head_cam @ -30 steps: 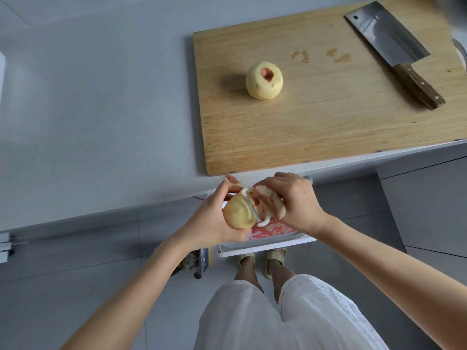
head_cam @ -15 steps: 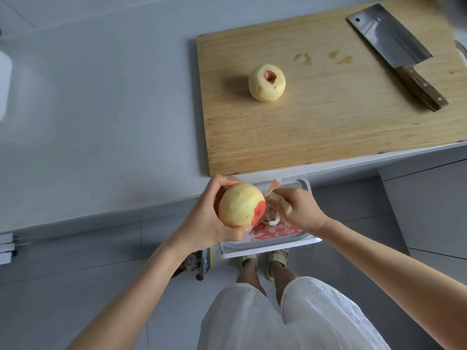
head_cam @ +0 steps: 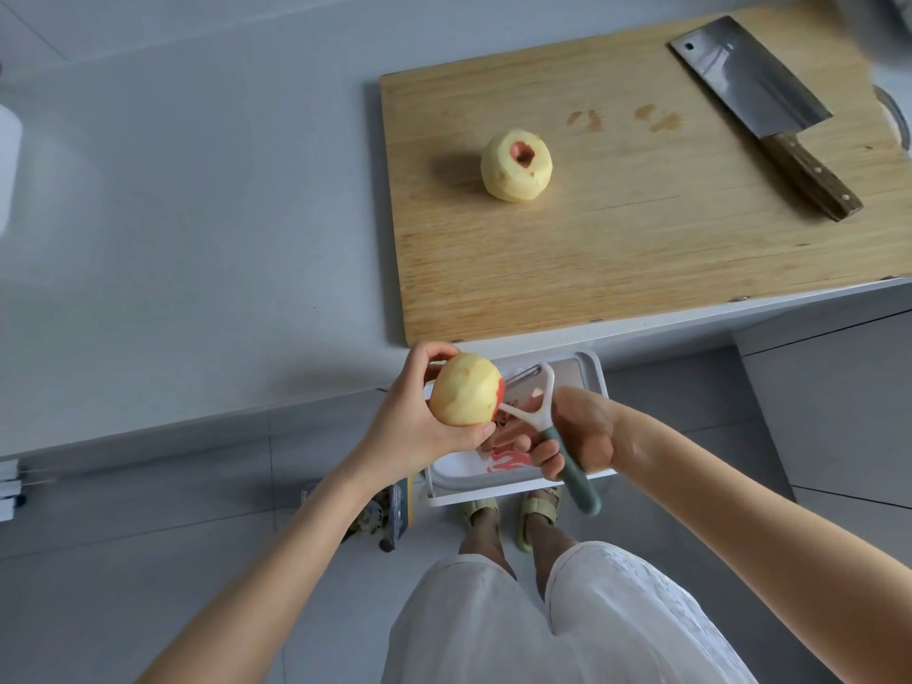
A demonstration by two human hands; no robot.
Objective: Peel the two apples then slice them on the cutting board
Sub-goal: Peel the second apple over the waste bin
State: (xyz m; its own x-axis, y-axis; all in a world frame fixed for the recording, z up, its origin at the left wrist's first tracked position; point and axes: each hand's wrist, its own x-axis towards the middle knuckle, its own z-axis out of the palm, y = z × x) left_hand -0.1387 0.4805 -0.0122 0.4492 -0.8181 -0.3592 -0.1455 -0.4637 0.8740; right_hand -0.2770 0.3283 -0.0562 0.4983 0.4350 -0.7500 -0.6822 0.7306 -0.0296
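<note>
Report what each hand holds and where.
Left hand holds the apple between thumb and fingers; right hand grips the peeler by its green handle.

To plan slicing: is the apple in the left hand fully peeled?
Not fully. The pale yellow round apple in the left hand shows red skin at its right edge.

Single head cam, wide-angle, worn by the person standing at the counter [head_cam: 197, 214]. It points steeply down and a bit forward. The cutting board [head_cam: 641, 249] sits far, upper right. The left hand [head_cam: 419, 431] and right hand [head_cam: 582, 431] are close, mid-frame. The wearer's own feet [head_cam: 513, 515] and the floor [head_cam: 148, 560] are in the bottom half, directly under the lens.
</note>
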